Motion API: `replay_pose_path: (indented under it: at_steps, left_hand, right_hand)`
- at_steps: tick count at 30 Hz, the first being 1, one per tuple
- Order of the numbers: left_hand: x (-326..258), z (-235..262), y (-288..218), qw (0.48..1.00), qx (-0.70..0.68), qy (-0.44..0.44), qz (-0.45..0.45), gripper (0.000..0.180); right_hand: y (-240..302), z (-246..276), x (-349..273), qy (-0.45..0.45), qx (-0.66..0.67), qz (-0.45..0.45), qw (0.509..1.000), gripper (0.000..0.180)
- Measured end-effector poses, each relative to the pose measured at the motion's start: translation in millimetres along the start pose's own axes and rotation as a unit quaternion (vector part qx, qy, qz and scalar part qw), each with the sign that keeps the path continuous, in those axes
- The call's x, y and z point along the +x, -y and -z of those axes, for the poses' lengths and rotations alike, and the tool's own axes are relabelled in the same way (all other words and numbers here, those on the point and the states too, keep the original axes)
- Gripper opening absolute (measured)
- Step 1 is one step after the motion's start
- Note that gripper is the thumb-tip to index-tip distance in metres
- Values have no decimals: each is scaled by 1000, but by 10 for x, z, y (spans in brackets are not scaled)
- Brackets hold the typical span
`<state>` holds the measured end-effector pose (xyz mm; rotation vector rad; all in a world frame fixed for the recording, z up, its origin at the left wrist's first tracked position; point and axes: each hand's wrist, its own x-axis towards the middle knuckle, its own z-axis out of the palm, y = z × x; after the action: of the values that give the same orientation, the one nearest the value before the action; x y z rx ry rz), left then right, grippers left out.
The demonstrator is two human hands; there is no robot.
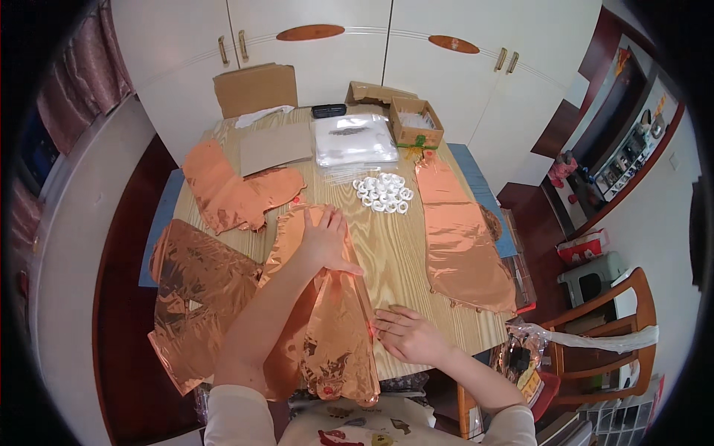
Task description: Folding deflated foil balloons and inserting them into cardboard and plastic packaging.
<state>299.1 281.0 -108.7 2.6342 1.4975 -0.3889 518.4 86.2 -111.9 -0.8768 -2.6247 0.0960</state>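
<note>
A copper-coloured foil balloon (335,334), flat and folded lengthwise, lies in front of me and hangs toward the table's near edge. My left hand (325,241) presses palm down on its upper part, fingers spread and thumb out to the right. At the balloon's right edge, my right hand (409,338) rests with its fingertips touching the foil, fingers loosely stretched toward the left. More flat copper foil balloons lie around: one (230,186) at the far left, another (201,290) at the near left, partly behind my left forearm, and a long one (465,238) on the right.
On the wooden table (387,253), a pile of white rings (383,193) lies beyond my hands. Behind it are a stack of clear plastic bags (355,141), a grey cardboard sheet (275,147) and a small cardboard box (416,124). A wooden chair (606,334) stands at the right.
</note>
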Motion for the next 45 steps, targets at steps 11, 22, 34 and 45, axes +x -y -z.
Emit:
replay_pose_path:
  at_steps: [11, 22, 34, 45]
  left_hand:
    - [72, -147, -74, 996, -60, -52, 36, 106]
    - [380, -190, -56, 987, -63, -134, 64, 96]
    - [174, -154, 146, 931, -102, -324, 134, 70]
    - [-2745, -479, -73, 945, -112, -194, 236, 44]
  right_hand:
    - [-101, 91, -47, -16, 10, 41, 999, 18]
    - [-93, 123, -251, -12, 39, 2, 999, 13]
    - [-140, 21, -196, -26, 105, -58, 992, 15]
    - [-178, -102, 815, 30, 92, 103, 990, 35]
